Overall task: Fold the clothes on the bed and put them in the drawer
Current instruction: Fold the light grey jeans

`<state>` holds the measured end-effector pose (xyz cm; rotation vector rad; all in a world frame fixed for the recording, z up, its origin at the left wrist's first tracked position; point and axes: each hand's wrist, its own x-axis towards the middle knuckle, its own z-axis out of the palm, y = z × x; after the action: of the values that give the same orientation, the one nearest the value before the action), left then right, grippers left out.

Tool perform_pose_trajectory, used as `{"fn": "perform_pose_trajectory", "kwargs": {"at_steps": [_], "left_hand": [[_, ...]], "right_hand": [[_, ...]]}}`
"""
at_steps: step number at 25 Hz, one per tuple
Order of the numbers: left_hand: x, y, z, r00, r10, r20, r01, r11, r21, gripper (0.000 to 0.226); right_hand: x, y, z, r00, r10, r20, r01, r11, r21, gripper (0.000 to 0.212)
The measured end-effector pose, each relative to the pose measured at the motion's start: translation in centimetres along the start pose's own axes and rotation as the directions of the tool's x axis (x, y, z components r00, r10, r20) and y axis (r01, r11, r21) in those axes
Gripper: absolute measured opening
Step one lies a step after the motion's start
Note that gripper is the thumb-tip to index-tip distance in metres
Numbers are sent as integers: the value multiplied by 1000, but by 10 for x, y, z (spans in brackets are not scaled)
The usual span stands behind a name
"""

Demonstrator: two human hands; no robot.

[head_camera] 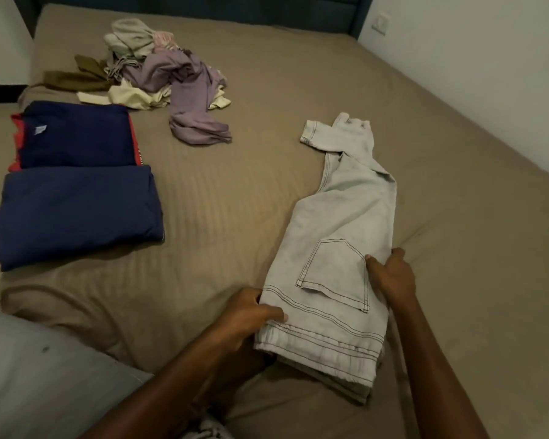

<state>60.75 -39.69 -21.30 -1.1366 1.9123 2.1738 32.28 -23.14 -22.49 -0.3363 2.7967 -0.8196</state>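
Observation:
Pale grey jeans [339,223] lie lengthwise on the tan bed [222,201], legs stacked and pointing away, the far cuff turned over. My left hand [251,315] grips the waistband's left edge, thumb on top. My right hand [390,274] holds the right edge beside the back pocket, fingers curled round the fabric. Two folded dark blue garments lie at the left: a plain one [76,213] nearer, one with red trim [76,134] behind it. A loose pile of unfolded clothes [159,68] sits at the far left of the bed.
A dark headboard [203,7] runs along the far edge. A white wall [488,74] with a socket closes the right side. A grey pillow or cloth [45,375] fills the lower left corner. No drawer is in view.

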Motion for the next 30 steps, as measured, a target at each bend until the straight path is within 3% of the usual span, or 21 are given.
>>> {"fn": "perform_pose_trajectory", "kwargs": {"at_steps": [4, 7, 9, 13, 16, 17, 18, 19, 21, 22, 25, 27, 28, 30], "left_hand": [[-18, 7, -37, 999, -30, 16, 31, 996, -78, 32], [-40, 13, -83, 999, -23, -45, 20, 997, -69, 30], [-52, 9, -128, 993, -12, -115, 10, 1000, -16, 28], [-61, -18, -174, 957, -132, -258, 195, 952, 236, 49], [-56, -23, -161, 931, -5, -366, 151, 916, 372, 61], [-57, -22, -152, 905, 76, -419, 148, 866, 478, 67], [-57, -22, -144, 853, 215, -476, 163, 755, 635, 72], [-56, -21, -132, 781, 398, -480, 189, 583, 790, 74], [-48, -18, -106, 656, 678, -333, 146, 320, 936, 71], [-39, -13, -91, 616, 744, -258, 64, 279, 958, 66], [8, 6, -63, 575, 802, -163, -149, 298, 943, 41], [51, 23, -58, 560, 806, -192, -201, 357, 912, 42], [74, 36, -60, 575, 790, -213, -230, 407, 884, 49], [119, 65, -70, 690, 674, -264, -239, 557, 795, 60]], "right_hand": [[-39, -24, 7, 996, 80, 47, -86, 984, 157, 60], [-83, -52, 22, 999, 43, 6, -41, 917, 396, 53], [-122, -64, 50, 1000, 16, -3, -13, 891, 454, 54], [-166, -75, 93, 991, -67, -120, 89, 979, 185, 62], [-153, -77, 82, 983, -45, -178, 55, 997, 50, 65], [-144, -74, 79, 974, -68, -214, 67, 998, -10, 66], [-134, -70, 77, 963, -104, -250, 91, 994, -61, 67], [-121, -68, 75, 951, -132, -280, 105, 989, -107, 67], [-83, -63, 74, 929, -215, -301, 157, 966, -206, 62], [-62, -62, 74, 920, -263, -290, 190, 947, -257, 58], [3, -68, 72, 892, -370, -259, 273, 899, -341, 42], [46, -76, 69, 875, -399, -276, 295, 889, -351, 41], [67, -81, 66, 870, -409, -275, 305, 886, -350, 42], [109, -91, 60, 877, -416, -241, 318, 878, -357, 44]]}}
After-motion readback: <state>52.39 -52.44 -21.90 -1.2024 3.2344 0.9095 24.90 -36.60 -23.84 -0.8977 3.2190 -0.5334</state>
